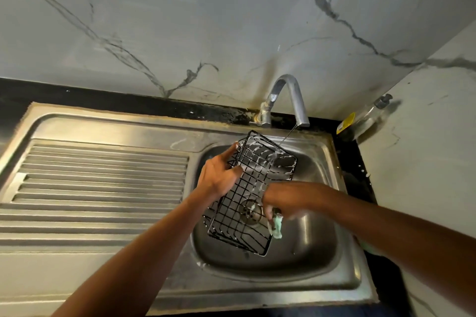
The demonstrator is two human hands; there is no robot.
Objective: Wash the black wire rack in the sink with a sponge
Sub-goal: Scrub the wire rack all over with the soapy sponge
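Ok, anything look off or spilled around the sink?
Only minor: white foam specks lie on the black counter right of the sink, and dark grime lines the rim by the tap. The wire rack looks intact.

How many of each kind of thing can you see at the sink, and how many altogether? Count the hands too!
wire rack: 1
sponge: 1
tap: 1
pump bottle: 1
sink: 1
hands: 2, the left hand and the right hand
Total: 7
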